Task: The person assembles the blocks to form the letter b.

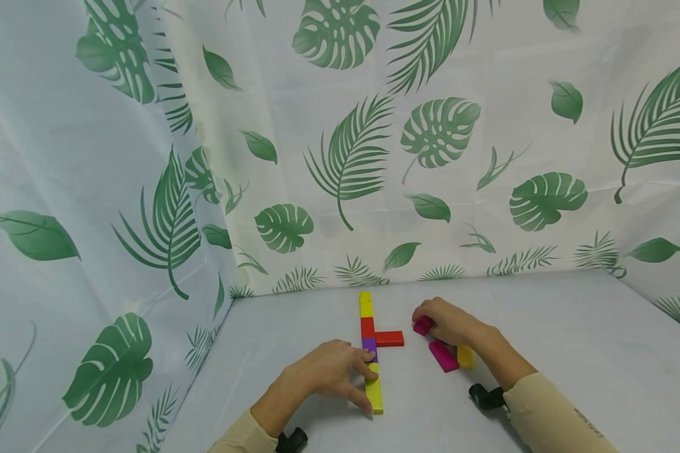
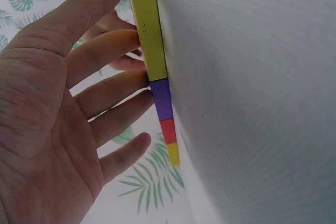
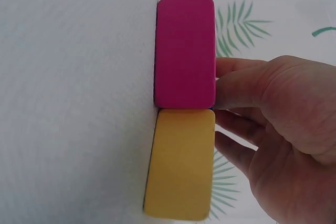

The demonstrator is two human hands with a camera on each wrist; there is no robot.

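Observation:
A straight row of wooden blocks lies on the table: a yellow block (image 1: 365, 304) at the far end, a red block (image 1: 368, 327), a purple block (image 1: 373, 350) and a near yellow block (image 1: 376, 397). Another red block (image 1: 390, 339) juts out to the right of the row. My left hand (image 1: 333, 370) rests its fingertips on the purple and near yellow blocks, its thumb at the near end; the fingers are mostly straight in the left wrist view. To the right, my right hand (image 1: 446, 319) pinches a magenta block (image 1: 423, 325), partly covered by the fingers.
Under my right hand lie a second magenta block (image 1: 444, 357) and an orange-yellow block (image 1: 465, 357), with a sliver of blue behind them in the right wrist view. Leaf-printed sheets (image 1: 464, 207) hang behind the table (image 1: 294, 314) and along its sides.

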